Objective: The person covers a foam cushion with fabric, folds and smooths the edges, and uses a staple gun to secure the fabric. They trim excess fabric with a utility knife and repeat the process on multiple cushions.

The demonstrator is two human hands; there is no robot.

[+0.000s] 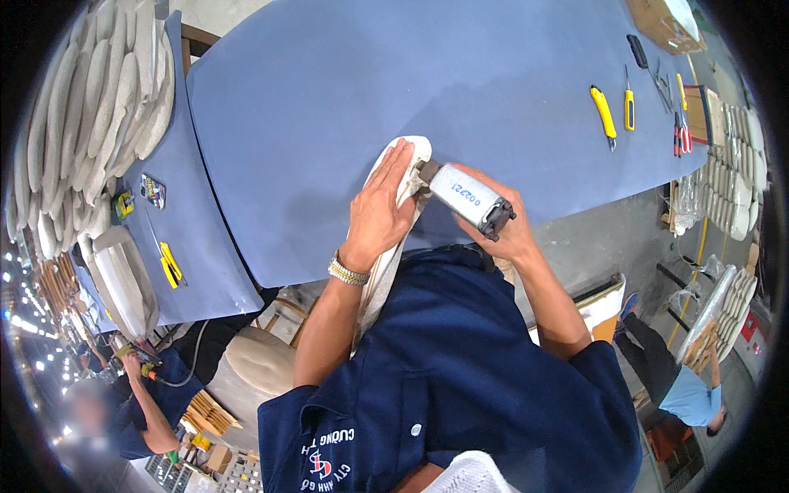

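Observation:
A long, narrow padded piece in off-white and beige fabric (421, 148) stands on edge against my body at the table's near side. My left hand (378, 205) lies along its top end, fingers stretched out flat and pressing on it. My right hand (514, 209) is closed around a staple gun (467, 194) with a pale grey body and a black end cap. The gun's nose touches or nearly touches the side of the padded piece, just right of my left fingers. My right fingers are partly hidden behind the gun.
A blue-covered table (312, 99) spreads ahead. On its right lie a yellow utility knife (603, 117), a yellow screwdriver (629, 109) and red-handled cutters (684, 135). Stacked padded pieces (99, 90) rise at left, near another yellow tool (170, 264). Co-workers (160, 394) stand at lower left and right.

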